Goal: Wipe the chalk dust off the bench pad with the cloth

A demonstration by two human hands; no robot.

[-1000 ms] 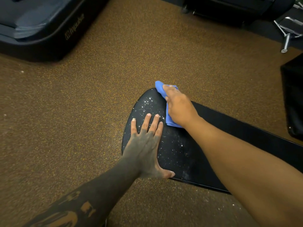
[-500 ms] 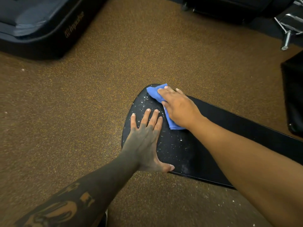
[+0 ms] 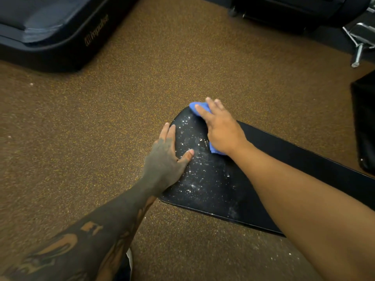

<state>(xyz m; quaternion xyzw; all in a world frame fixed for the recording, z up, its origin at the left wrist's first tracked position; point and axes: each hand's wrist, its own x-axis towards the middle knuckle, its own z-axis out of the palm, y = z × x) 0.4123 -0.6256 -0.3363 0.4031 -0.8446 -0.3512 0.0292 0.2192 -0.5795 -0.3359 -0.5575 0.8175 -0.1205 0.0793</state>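
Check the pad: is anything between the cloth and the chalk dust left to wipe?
Nothing lies between the cloth, pressed under the right hand at the far end, and the chalk dust in the middle of the bench pad. Only the left hand rests on the pad's left edge, its thumb covering some dusted surface.

Open floor (image 3: 182,78) surrounds bench pad (image 3: 215,179); black block (image 3: 364,122) stands right.
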